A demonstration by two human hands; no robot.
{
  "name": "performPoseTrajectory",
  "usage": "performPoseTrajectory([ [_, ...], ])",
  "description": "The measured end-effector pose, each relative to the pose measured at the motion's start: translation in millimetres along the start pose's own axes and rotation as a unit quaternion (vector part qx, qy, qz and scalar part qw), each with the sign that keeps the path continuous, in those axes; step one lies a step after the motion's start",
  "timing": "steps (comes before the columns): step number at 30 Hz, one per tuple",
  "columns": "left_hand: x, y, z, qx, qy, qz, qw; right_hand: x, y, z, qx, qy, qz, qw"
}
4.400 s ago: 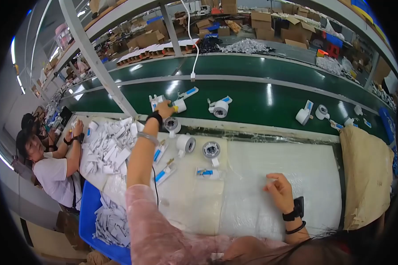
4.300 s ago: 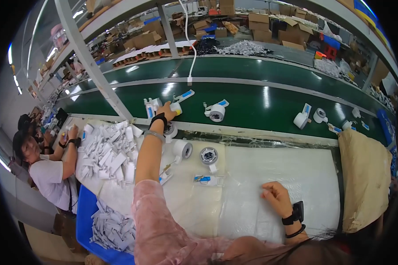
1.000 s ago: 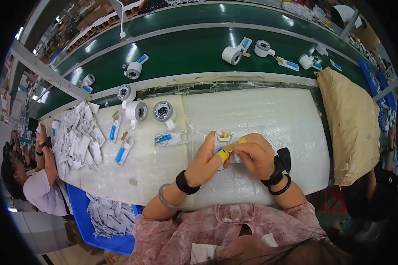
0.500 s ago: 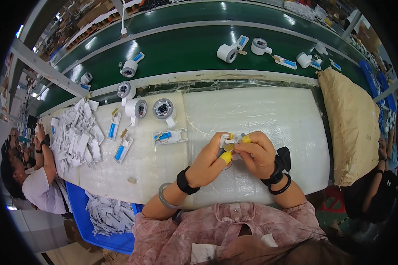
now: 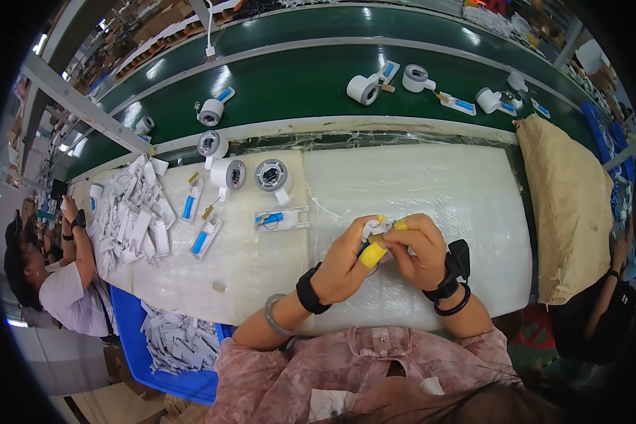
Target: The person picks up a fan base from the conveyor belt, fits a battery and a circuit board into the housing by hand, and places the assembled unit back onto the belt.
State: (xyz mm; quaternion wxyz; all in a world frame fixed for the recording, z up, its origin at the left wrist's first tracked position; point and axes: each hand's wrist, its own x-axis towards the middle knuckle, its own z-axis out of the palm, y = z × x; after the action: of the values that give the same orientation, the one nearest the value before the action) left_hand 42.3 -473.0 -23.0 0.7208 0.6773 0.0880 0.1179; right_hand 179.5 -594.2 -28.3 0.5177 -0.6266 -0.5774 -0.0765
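Over the middle of the padded table, my left hand point(image 5: 342, 264) and my right hand point(image 5: 418, 256) meet in front of my body. Between them is a small white plastic part point(image 5: 379, 227) with a tan piece point(image 5: 379, 240) at its lower side. Yellow finger covers wrap some fingertips on both hands. My left fingers are closed round the white part. The right thumb and fingers pinch at the tan piece. Much of the held assembly is hidden by my fingers. Left of my hands lies a white tray with a blue battery point(image 5: 270, 218), below a round white-and-grey lamp head point(image 5: 271, 175).
A heap of white plastic pieces point(image 5: 136, 212) covers the table's left. A blue bin point(image 5: 131, 325) holds more. Several lamp units lie on the green conveyor point(image 5: 290, 88). A brown paper-wrapped bundle point(image 5: 569, 212) stands at right. A person point(image 5: 63, 283) works at far left.
The scene has shifted slightly right with my head. My hands stay together on the white part, and my left thumb has tilted against it.
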Motion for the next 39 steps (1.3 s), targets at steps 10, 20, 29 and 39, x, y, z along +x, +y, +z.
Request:
performPoseTrajectory([
  [10, 0.9, -6.9, -0.1, 0.033, 0.009, 0.025, 0.999, -1.6, 4.6, -1.0, 0.021, -0.024, 0.009, 0.999],
  [20, 0.1, -7.5, 4.8, 0.102, 0.057, 0.05, 0.992, -3.2, -2.0, 1.6, 0.023, -0.014, 0.024, 0.999],
  [29, 5.8, -5.1, -7.8, 0.104, 0.039, 0.041, 0.993, -0.7, 6.1, 4.3, 0.015, -0.03, -0.011, 0.999],
  [39, 21.3, 55.7, -68.4, 0.013, 0.044, -0.027, 0.999, 6.1, 6.8, -11.5, 0.018, 0.023, 0.056, 0.998],
])
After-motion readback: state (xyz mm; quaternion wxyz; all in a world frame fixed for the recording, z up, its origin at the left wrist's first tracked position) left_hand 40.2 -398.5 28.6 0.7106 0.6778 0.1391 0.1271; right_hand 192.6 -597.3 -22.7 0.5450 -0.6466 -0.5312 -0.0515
